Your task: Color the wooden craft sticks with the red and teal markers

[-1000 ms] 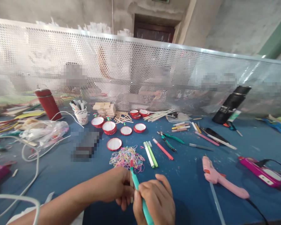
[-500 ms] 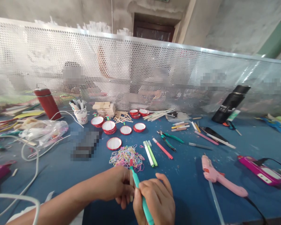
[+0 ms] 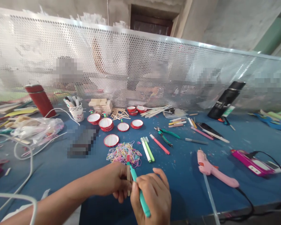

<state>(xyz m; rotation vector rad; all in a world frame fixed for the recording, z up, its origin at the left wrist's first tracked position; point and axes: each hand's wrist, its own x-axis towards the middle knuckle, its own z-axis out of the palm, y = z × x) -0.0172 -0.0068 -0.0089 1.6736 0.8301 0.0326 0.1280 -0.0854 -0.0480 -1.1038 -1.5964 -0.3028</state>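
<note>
My left hand [image 3: 120,181] is closed on a wooden craft stick [image 3: 128,175], held upright, its top end coloured red with a teal band below. In my right hand [image 3: 153,197] is a teal marker pen [image 3: 143,201], its tip against or very near the stick just under the red end. Just beyond my hands lies a heap of pastel rubber bands [image 3: 124,153]. A white marker [image 3: 145,150], a green marker [image 3: 150,150] and a red marker [image 3: 159,144] lie to the right of the heap.
Red-rimmed round lids [image 3: 111,140] stand behind the rubber bands, near stacked wooden sticks [image 3: 100,106]. Teal-handled pliers [image 3: 165,136] lie right of centre. A pink glue gun [image 3: 216,175] with its cord is at right. A white cable [image 3: 29,162] loops at left. A perforated metal screen [image 3: 140,68] bounds the far side.
The whole view has shifted slightly, so things on the table appear a little higher and further left. Both hands keep their holds on the stick and the marker pen.
</note>
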